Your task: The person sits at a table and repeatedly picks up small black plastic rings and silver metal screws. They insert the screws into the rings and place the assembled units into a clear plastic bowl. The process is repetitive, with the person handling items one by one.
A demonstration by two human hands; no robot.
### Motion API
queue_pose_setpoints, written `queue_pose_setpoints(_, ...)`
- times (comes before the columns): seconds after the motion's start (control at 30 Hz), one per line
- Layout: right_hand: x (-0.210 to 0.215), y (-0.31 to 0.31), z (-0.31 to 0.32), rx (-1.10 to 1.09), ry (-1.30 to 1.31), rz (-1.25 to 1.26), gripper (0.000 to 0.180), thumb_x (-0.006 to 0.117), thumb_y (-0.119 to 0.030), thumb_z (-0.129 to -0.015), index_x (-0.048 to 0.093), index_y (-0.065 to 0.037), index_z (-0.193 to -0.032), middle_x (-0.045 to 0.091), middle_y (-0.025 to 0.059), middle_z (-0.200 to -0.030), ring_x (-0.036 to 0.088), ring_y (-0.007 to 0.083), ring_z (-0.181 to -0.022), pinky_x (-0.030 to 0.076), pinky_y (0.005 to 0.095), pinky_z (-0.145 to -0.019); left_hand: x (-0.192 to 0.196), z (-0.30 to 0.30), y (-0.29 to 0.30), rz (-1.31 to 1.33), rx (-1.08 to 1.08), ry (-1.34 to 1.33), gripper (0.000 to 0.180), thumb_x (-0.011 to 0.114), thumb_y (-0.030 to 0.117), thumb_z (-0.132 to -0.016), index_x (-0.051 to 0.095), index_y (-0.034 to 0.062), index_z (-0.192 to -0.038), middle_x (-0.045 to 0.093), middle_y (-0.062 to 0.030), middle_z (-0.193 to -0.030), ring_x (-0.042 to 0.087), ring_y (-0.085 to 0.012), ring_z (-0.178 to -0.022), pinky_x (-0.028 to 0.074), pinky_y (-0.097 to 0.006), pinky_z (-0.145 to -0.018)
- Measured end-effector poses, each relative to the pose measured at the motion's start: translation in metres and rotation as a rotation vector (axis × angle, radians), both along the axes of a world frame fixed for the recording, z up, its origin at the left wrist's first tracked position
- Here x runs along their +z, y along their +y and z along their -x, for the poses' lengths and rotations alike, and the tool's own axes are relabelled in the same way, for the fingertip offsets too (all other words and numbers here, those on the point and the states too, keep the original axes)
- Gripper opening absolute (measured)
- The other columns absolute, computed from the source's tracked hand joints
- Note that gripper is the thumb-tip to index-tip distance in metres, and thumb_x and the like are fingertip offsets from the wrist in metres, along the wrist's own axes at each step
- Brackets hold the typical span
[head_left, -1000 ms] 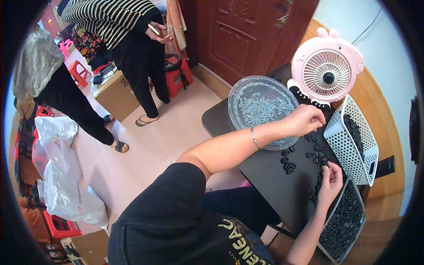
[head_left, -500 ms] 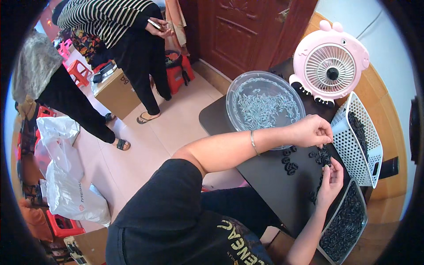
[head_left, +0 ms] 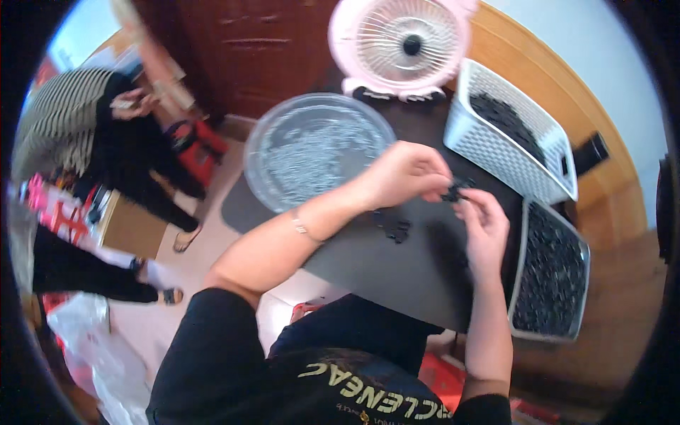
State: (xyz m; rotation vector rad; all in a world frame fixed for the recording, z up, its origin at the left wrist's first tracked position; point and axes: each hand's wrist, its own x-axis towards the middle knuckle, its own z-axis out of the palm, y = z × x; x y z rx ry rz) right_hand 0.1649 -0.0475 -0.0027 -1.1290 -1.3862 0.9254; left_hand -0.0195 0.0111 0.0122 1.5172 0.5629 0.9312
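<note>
My left hand reaches across the dark table, its fingers pinched together at a small cluster of black parts. Whatever lies between these fingertips is too small to make out. Facing it, my right hand has thumb and forefinger closed on a small black part at that cluster's near edge. More black ring-like parts lie on the table below my left wrist. Beyond my left forearm stands a round clear plastic tub with many thin, pale silvery pieces in it. Blur hides the parts' finer shape.
A pink fan stands at the back of the table. On the right are a white perforated basket and a shallow tray, both with black parts. Two other people stand at the left, near a cardboard box and white plastic bags.
The view has swung to the right, so table, fan and tub now sit further left. Both hands stay close together at the black parts.
</note>
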Motion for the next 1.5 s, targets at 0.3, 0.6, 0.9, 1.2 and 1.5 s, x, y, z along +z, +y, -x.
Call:
queue_pose_setpoints(0.3,0.002,-0.003,-0.002,0.050,0.191,-0.028,0.017,0.056,0.001,-0.080,0.057,-0.001,-0.096,0.061,0.0049,-0.085,0.058,0.0091,-0.075,0.046,0.0211,-0.066,0.007,-0.011,-0.009,0.106,0.030,0.131,0.012,0.055,0.013,-0.085,0.056,0.0018,-0.080,0.060,-0.0037,-0.069,0.054,-0.0063,-0.060,0.045,-0.020,-0.056)
queue_pose_setpoints(0.6,0.005,-0.009,0.002,0.065,0.192,-0.009,0.016,0.059,-0.002,-0.079,0.056,-0.001,-0.095,0.060,0.0029,-0.082,0.057,0.0076,-0.073,0.046,0.0197,-0.065,0.000,-0.015,-0.012,0.136,0.027,0.105,0.013,0.053,0.013,-0.086,0.056,0.0013,-0.081,0.059,-0.0029,-0.068,0.053,-0.0062,-0.059,0.044,-0.019,-0.055)
queue_pose_setpoints(0.9,0.002,-0.007,0.002,0.052,0.195,-0.010,0.016,0.060,-0.001,-0.078,0.056,0.000,-0.094,0.060,0.0043,-0.083,0.058,0.0085,-0.074,0.047,0.0201,-0.067,-0.005,-0.017,-0.012,0.168,0.007,0.050,0.014,0.053,0.014,-0.086,0.056,0.0011,-0.082,0.059,-0.0039,-0.070,0.053,-0.0068,-0.059,0.045,-0.019,-0.057)
queue_pose_setpoints(1.2,0.003,-0.007,0.003,0.043,0.217,0.011,0.015,0.061,0.000,-0.077,0.057,0.000,-0.092,0.060,0.0051,-0.084,0.058,0.0094,-0.076,0.047,0.0213,-0.068,-0.004,-0.019,-0.014,0.196,-0.002,0.007,0.013,0.054,0.014,-0.086,0.056,0.0013,-0.082,0.059,-0.0038,-0.070,0.054,-0.0062,-0.059,0.045,-0.018,-0.056)
queue_pose_setpoints(1.5,0.002,-0.007,0.004,0.027,0.200,-0.007,0.015,0.061,-0.001,-0.077,0.057,0.000,-0.091,0.060,0.0046,-0.083,0.058,0.0093,-0.075,0.047,0.0204,-0.068,-0.002,-0.019,-0.014,0.196,-0.001,0.026,0.011,0.054,0.011,-0.085,0.057,0.0009,-0.082,0.060,-0.0041,-0.070,0.054,-0.0064,-0.060,0.045,-0.018,-0.057)
